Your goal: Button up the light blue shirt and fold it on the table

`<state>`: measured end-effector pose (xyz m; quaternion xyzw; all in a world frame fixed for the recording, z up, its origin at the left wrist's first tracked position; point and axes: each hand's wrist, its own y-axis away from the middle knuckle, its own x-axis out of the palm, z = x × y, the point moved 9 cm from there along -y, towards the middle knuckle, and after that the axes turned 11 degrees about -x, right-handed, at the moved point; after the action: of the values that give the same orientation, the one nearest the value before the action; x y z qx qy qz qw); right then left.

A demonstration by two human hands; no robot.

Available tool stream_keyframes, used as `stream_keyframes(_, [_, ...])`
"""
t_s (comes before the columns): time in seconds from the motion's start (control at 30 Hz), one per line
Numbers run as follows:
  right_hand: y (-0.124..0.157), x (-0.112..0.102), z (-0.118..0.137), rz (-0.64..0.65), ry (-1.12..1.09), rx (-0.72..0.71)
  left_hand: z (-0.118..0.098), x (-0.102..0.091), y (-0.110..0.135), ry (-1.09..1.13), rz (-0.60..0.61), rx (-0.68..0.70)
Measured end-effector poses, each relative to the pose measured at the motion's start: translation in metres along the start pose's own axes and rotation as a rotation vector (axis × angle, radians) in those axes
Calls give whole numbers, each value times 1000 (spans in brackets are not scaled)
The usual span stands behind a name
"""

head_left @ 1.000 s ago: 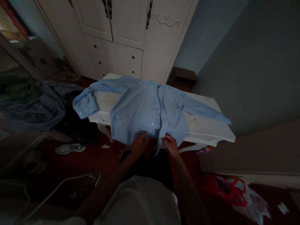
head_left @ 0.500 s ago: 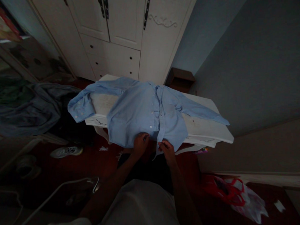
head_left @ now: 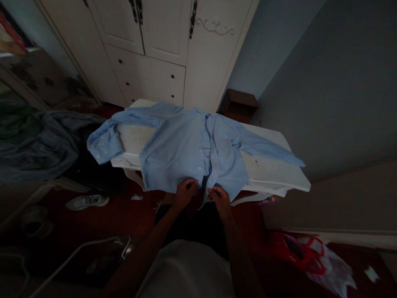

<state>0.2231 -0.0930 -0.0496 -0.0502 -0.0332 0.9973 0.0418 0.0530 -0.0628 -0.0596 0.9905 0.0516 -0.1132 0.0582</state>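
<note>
A light blue button-up shirt (head_left: 185, 148) lies spread front-up across a narrow white table (head_left: 275, 175), its sleeves stretched out to both sides and the left cuff hanging over the table's end. My left hand (head_left: 185, 193) pinches the lower edge of the shirt's left front panel. My right hand (head_left: 218, 197) grips the bottom of the right front panel at the button strip. Both hands sit close together at the hem, which hangs over the near table edge.
A white wardrobe (head_left: 166, 39) with drawers stands behind the table. A grey heap of cloth (head_left: 39, 139) lies left, a sneaker (head_left: 86, 201) on the red floor. A red and white plastic bag (head_left: 315, 261) lies at right. A white clothes hanger (head_left: 84, 253) is near left.
My two hands have drawn closer together at the hem, bringing the shirt's two front panels together. The shirt has otherwise stayed in place.
</note>
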Motion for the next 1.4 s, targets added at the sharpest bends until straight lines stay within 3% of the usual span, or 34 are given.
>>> stream_keyframes(0.23, [4, 12, 28, 89, 78, -146, -19, -2, 30, 80, 156, -47])
stream_keyframes(0.53, [12, 2, 61, 61, 116, -330, -48, -7, 43, 94, 228, -94])
stream_keyframes(0.97, [6, -5, 55, 13, -109, -214, -70, -3, 48, 70, 134, -114])
stream_keyframes(1.17, [1, -5, 54, 63, -125, -212, -81, 1, 50, 73, 132, -113])
stream_keyframes(1.4, [-1, -6, 38, 30, -180, -123, -84, 4, 50, 3, 117, -62])
